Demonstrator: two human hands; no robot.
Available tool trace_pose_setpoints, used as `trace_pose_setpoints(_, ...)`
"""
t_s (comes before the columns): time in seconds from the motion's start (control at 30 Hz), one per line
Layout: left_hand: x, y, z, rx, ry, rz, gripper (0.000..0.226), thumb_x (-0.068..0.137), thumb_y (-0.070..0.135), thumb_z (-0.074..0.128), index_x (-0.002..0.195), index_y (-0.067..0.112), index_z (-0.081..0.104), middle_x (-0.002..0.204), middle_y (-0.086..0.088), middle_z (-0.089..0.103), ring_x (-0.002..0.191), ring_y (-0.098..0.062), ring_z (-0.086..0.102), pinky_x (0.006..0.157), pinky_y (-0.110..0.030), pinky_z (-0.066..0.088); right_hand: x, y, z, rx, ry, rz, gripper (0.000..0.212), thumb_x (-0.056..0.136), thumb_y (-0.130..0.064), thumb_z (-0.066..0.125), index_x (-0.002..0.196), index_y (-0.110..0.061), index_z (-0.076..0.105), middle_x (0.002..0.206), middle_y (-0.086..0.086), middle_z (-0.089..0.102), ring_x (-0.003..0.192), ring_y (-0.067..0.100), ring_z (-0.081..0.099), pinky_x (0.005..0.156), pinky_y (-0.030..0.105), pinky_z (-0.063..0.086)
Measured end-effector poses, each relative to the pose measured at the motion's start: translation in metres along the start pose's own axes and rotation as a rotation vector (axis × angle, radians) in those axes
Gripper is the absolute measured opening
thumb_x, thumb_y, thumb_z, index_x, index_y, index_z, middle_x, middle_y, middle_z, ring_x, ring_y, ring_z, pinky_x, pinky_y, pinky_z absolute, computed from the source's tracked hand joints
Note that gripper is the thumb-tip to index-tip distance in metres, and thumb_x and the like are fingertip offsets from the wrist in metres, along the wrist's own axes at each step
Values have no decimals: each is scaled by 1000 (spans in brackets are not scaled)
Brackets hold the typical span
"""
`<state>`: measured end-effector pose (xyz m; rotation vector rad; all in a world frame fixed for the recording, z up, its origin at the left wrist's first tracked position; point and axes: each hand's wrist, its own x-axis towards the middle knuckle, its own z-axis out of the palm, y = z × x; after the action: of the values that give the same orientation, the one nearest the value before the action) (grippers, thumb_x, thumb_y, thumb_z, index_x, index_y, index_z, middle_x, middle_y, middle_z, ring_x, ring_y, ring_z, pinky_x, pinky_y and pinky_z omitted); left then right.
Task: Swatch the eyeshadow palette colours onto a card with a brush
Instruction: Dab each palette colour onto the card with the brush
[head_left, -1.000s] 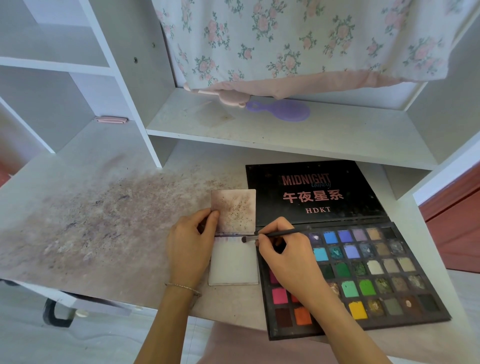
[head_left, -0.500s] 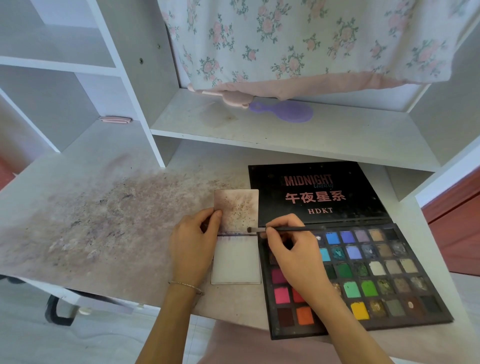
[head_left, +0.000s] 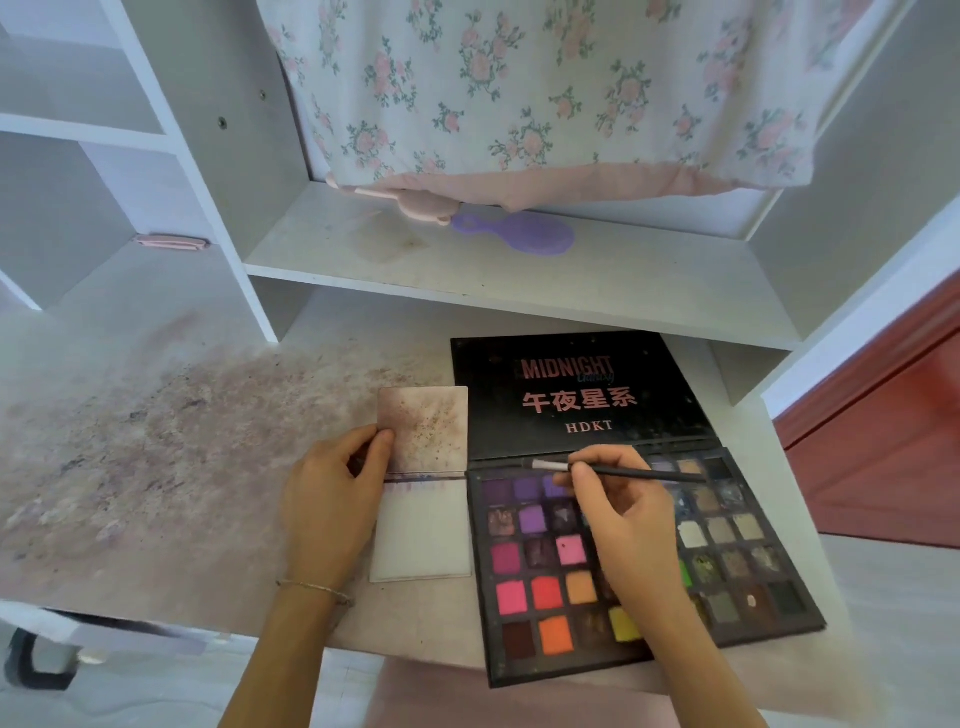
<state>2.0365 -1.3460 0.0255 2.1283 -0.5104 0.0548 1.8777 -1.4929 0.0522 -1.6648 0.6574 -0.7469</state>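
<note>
Since a second ago the brush (head_left: 618, 469) has moved right, off the card (head_left: 423, 530) and over the palette's (head_left: 649, 561) top row at centre right of the frame. Thin and black with pale bristles, it lies nearly level, bristles pointing left. The right hand (head_left: 631, 519) pinches its handle; the left hand (head_left: 332, 504) pinches the card's left edge at the fold. The card's upper half is smudged brown, its lower half white with purple streaks near the fold. A stained white table (head_left: 156, 467) carries both, beneath a shelf (head_left: 467, 280) holding a purple hairbrush (head_left: 519, 234).
</note>
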Motion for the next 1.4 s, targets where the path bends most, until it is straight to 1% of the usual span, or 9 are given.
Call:
trace_pose_setpoints(0.1,0,0,0,-6,-14,-8,22,88,27,55,101,17,70,86,-2,68,76,-16,57,67,-29,45,-1,4,-19,-20,108,13,24,86,0,53,81,-23,55,70,-8,67,71,1,64,58,8,48)
trace_pose_setpoints(0.23,0,1,0,1,-21,-12,23,88,28,54,102,16,69,87,-2,68,76,-16,57,67,-28,45,2,6,-49,-87,232,6,23,88,-3,52,82,-26,53,78,-6,65,76,0,64,55,7,48)
trace_pose_setpoints(0.33,-1,2,0,-4,-21,-7,23,89,28,54,101,16,69,82,5,63,73,-13,54,62,-23,40,5,9,-67,-196,311,-10,22,88,-3,51,82,-24,54,78,-8,63,76,-1,63,58,4,46)
trace_pose_setpoints(0.4,-1,1,1,-4,-18,-11,23,89,28,55,101,15,69,84,0,66,74,-15,56,65,-26,41,8,12,-78,-250,386,-26,19,88,-3,50,84,-21,55,77,-7,62,74,-4,61,59,2,43)
trace_pose_setpoints(0.53,0,-1,3,-17,-4,-12,21,88,25,56,99,13,70,85,-6,68,74,-17,56,66,-26,40,15,20,-93,-336,505,-2,12,89,-7,50,88,-19,53,77,0,60,72,7,57,60,10,42)
trace_pose_setpoints(0.67,0,-2,2,-8,-5,-6,22,88,25,57,99,12,70,87,-7,68,77,-18,56,69,-28,41,17,23,-97,-414,495,19,10,89,-8,50,90,-18,52,74,-11,55,71,-1,54,59,12,37)
trace_pose_setpoints(0.93,0,-2,2,-6,-12,7,22,88,26,56,100,13,69,87,-5,67,77,-18,56,68,-28,40,17,22,-95,-416,481,9,13,88,-5,51,85,-17,52,68,-9,56,65,2,54,52,-2,37)
trace_pose_setpoints(1.23,0,-2,1,-10,-16,2,23,88,26,56,101,13,69,88,-5,68,79,-19,57,71,-31,43,16,23,-95,-409,506,14,13,88,-5,50,85,-17,51,68,-9,56,64,1,54,52,-1,38)
trace_pose_setpoints(1.4,0,-1,2,-6,-16,7,22,88,25,56,99,11,69,86,-6,67,77,-19,56,70,-31,41,17,24,-96,-426,495,43,13,88,-6,51,85,-18,51,68,-9,55,63,3,54,51,9,37)
